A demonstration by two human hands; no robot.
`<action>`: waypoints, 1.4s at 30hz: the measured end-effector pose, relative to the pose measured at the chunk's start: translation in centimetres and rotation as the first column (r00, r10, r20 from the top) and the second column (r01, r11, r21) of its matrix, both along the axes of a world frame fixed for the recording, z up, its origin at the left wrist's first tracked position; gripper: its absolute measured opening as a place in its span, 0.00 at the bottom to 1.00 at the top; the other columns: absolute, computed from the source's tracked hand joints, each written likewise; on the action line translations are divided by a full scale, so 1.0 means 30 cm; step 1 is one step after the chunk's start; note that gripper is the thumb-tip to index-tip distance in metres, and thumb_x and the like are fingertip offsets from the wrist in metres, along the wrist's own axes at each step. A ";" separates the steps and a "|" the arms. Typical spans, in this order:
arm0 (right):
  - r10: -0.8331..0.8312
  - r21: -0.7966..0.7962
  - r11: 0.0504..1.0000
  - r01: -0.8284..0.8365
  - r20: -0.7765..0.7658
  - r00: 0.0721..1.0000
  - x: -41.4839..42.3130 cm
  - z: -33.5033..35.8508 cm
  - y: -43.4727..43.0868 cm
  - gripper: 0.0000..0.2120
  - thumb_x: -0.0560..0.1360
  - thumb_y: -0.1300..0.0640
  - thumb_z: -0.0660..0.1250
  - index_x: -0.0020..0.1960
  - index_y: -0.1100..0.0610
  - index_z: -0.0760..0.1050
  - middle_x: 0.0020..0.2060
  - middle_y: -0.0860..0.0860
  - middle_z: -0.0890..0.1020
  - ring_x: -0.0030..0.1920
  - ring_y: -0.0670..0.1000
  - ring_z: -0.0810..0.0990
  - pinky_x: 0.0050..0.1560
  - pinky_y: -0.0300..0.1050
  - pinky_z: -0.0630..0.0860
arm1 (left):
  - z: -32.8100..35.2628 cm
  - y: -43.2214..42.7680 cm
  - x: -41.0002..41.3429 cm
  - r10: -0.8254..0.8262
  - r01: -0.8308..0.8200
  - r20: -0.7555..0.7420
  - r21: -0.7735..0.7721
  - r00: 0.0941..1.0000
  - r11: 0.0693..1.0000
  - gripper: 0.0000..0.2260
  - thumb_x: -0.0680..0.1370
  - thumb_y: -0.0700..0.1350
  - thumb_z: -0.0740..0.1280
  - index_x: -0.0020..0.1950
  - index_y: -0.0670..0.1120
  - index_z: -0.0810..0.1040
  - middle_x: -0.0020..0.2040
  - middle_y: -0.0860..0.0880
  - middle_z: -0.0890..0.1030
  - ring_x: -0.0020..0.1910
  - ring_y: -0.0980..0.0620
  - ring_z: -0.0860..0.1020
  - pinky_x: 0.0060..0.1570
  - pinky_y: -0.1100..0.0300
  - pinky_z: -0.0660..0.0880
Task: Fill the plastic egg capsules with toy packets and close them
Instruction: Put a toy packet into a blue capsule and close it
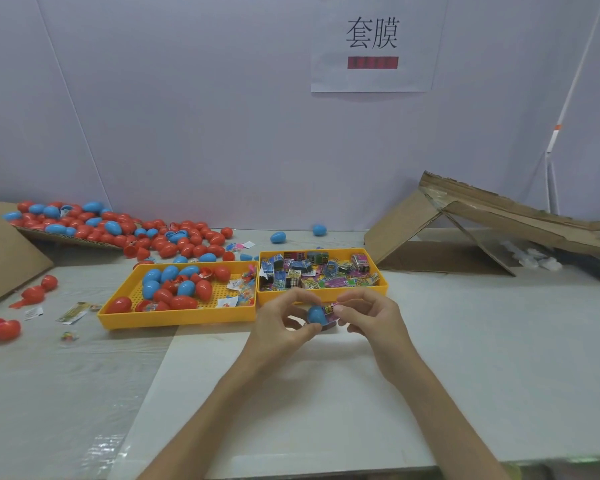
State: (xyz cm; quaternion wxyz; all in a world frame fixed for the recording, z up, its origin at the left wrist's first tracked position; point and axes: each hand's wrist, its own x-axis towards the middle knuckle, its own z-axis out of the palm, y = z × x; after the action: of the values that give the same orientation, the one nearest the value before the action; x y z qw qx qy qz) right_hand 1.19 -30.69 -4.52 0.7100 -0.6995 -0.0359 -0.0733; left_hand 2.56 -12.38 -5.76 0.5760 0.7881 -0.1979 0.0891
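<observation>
A flat brown cardboard sheet leaned at the far left of the white surface, with a few loose red plastic eggs lying near it. Behind, a heap of red and blue plastic egg capsules spilled off a cardboard slope toward the wall. A perforated yellow plastic tray held more red and blue eggs along with some small clear packets.

At centre, just in front of the trays, the person's left hand kept its grip pinched round a blue plastic egg capsule, thumb below and fingers above, held clear of the surface. A small printed toy packet sat at the capsule's right end, pinched in the grip of the right hand. Whether the packet was already partly inside could not be told.

Directly behind the hands, a second yellow plastic tray, touching the first, was filled with colourful printed toy packets. Two loose blue eggs lay near the wall. A white paper sign hung above, and a folded brown cardboard ramp stood at right.
</observation>
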 end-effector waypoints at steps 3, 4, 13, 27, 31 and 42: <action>0.001 -0.009 1.000 -0.001 0.016 1.000 0.000 -0.002 0.001 0.05 0.73 0.65 0.75 0.46 0.57 0.82 0.38 0.52 0.86 0.37 0.46 0.82 0.38 0.38 0.76 | 0.001 -0.001 -0.001 -0.022 0.022 0.022 0.017 1.000 1.000 0.17 0.74 0.35 0.75 0.56 0.55 0.82 0.54 0.54 0.83 0.49 0.54 0.83 0.48 0.55 0.83; 0.001 -0.013 1.000 -0.001 0.024 1.000 0.001 -0.003 0.001 0.06 0.73 0.66 0.75 0.46 0.57 0.82 0.38 0.52 0.86 0.38 0.46 0.82 0.37 0.37 0.76 | 0.000 -0.002 -0.001 -0.035 0.034 0.028 0.015 0.999 0.999 0.16 0.75 0.35 0.74 0.55 0.53 0.83 0.55 0.52 0.83 0.49 0.53 0.84 0.48 0.55 0.83; -0.074 -0.085 0.993 0.085 0.122 0.990 0.001 -0.007 0.013 0.14 0.71 0.64 0.77 0.52 0.50 0.81 0.45 0.47 0.83 0.41 0.45 0.82 0.40 0.38 0.78 | 0.003 0.004 0.008 -0.022 0.002 -0.101 -0.197 0.995 0.980 0.12 0.74 0.38 0.77 0.53 0.51 0.84 0.49 0.54 0.86 0.48 0.52 0.86 0.47 0.59 0.82; 0.108 0.061 0.993 -0.104 -0.071 0.992 -0.005 0.001 0.022 0.15 0.71 0.47 0.72 0.54 0.54 0.83 0.43 0.50 0.87 0.41 0.48 0.83 0.41 0.39 0.78 | 0.028 0.016 -0.006 -0.147 0.049 -0.224 -0.392 0.963 0.919 0.10 0.71 0.45 0.78 0.51 0.53 0.86 0.50 0.48 0.86 0.46 0.50 0.85 0.43 0.60 0.81; 0.128 0.033 0.992 -0.126 -0.079 0.989 -0.004 -0.001 0.022 0.18 0.69 0.46 0.73 0.54 0.55 0.83 0.43 0.51 0.87 0.42 0.48 0.84 0.42 0.40 0.77 | 0.027 0.016 -0.005 -0.143 0.048 -0.231 -0.372 0.962 0.927 0.11 0.70 0.46 0.78 0.51 0.56 0.86 0.52 0.48 0.86 0.51 0.47 0.85 0.50 0.54 0.83; 0.117 -0.023 0.993 -0.118 -0.036 0.993 -0.002 -0.016 0.021 0.07 0.76 0.57 0.73 0.54 0.54 0.82 0.43 0.52 0.87 0.40 0.46 0.85 0.40 0.37 0.77 | 0.012 0.014 -0.001 -0.144 0.028 -0.257 -0.407 0.956 0.913 0.14 0.66 0.48 0.81 0.51 0.52 0.86 0.52 0.44 0.86 0.51 0.41 0.85 0.51 0.49 0.83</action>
State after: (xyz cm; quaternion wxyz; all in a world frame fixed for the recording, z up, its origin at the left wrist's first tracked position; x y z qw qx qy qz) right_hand 1.14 -30.06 -5.00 0.7047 -0.7063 -0.0653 -0.0188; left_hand 2.53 -11.95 -5.38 0.7500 0.6491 -0.1266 -0.0110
